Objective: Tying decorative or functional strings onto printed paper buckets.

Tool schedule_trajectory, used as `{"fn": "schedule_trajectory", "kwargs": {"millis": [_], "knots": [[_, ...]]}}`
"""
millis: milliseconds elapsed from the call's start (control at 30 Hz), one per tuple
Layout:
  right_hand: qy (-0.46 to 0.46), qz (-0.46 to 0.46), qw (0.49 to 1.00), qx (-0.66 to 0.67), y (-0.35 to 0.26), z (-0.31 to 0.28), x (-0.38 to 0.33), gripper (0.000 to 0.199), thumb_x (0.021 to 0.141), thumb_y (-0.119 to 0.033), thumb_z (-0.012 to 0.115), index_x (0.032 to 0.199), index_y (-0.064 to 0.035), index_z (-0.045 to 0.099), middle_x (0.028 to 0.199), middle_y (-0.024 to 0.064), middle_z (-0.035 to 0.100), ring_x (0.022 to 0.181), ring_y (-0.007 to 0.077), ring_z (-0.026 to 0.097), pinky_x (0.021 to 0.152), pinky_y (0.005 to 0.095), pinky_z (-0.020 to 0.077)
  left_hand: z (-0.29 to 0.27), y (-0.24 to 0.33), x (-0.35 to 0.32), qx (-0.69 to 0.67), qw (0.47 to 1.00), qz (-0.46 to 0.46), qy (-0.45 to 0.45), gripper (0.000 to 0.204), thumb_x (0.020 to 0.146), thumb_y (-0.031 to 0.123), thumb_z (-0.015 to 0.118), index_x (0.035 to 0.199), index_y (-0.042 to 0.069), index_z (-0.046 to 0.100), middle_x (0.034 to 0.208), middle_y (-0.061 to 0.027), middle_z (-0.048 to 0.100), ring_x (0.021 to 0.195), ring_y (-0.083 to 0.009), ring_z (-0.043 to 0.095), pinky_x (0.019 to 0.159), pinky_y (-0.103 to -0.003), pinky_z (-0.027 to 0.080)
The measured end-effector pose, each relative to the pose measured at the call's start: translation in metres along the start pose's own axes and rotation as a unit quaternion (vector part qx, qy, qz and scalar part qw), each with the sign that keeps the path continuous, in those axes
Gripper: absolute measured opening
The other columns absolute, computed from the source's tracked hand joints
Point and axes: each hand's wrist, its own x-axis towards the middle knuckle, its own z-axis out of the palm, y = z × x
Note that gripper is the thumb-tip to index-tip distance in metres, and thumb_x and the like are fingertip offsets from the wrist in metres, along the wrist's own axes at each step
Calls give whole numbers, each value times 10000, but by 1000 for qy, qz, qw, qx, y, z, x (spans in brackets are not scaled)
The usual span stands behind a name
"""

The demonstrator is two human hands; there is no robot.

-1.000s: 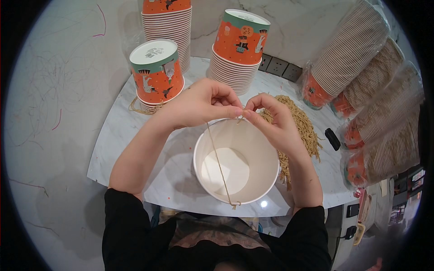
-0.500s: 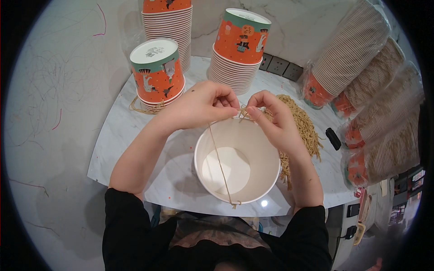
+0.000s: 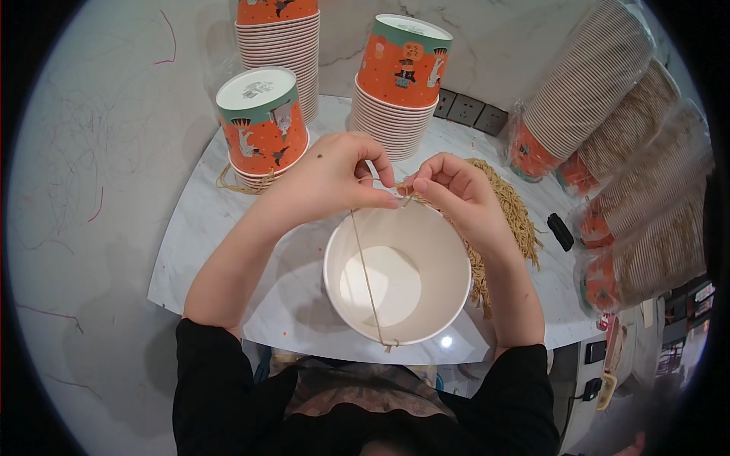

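A large white paper bucket [image 3: 441,266] stands mouth up in front of me on the table, its white inside showing. A length of tan paper string [image 3: 363,262] crosses its mouth and is knotted at the near rim. At the far rim my right hand [image 3: 468,201] pinches the string between thumb and fingertips. Opposite it, my left hand [image 3: 334,175] has a loop of the string at its thumb and forefinger, which stand slightly apart. The exact hold of the left fingertips is partly hidden. Beyond my right hand lies a heap of tan strings [image 3: 506,201].
Upside-down stacks of orange-and-green buckets stand behind: a short stack [image 3: 262,125], a taller stack [image 3: 403,64] and another stack [image 3: 281,61]. Plastic-wrapped bucket stacks [image 3: 601,83] lie at right. A black marker-like object [image 3: 560,232] is near them. Wall sockets [image 3: 465,110] line the back.
My left thumb and forefinger have parted a little, and the string loop between my hands has shifted. The bucket has tilted or shifted very slightly to the left.
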Motion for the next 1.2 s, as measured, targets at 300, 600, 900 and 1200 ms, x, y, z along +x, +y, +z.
{"fn": "schedule_trajectory", "kwargs": {"millis": [300,600,900,1200], "knots": [[4,7,1000,12,-4,-3,-2,141,1004,-136,652,1031,-8,600,994,32,682,902,54,639,750,205,517,8,0,3,-4,991,121,64,188,786,89,831,916,37,707,949,7,634,706,-43,549,616,-205,439],[-12,21,999,25,-4,-3,-1,143,1024,-151,622,1038,-14,582,981,52,691,918,78,658,767,222,532,8,-1,4,-1,990,127,54,78,861,69,753,928,35,731,967,6,657,696,-39,554,595,-197,432],[-26,29,999,12,1,4,-1,127,1042,-144,581,1044,-21,551,979,63,694,972,111,669,871,269,522,13,4,4,-144,988,-54,25,111,879,134,678,891,25,696,841,16,667,621,-24,543,536,-199,410],[-20,23,1000,-5,1,5,-2,104,1030,-115,578,1034,-16,548,965,59,689,945,107,668,848,260,524,3,-1,7,-160,981,-107,-3,119,865,130,678,898,17,690,779,19,649,622,-16,521,552,-191,408]]}}
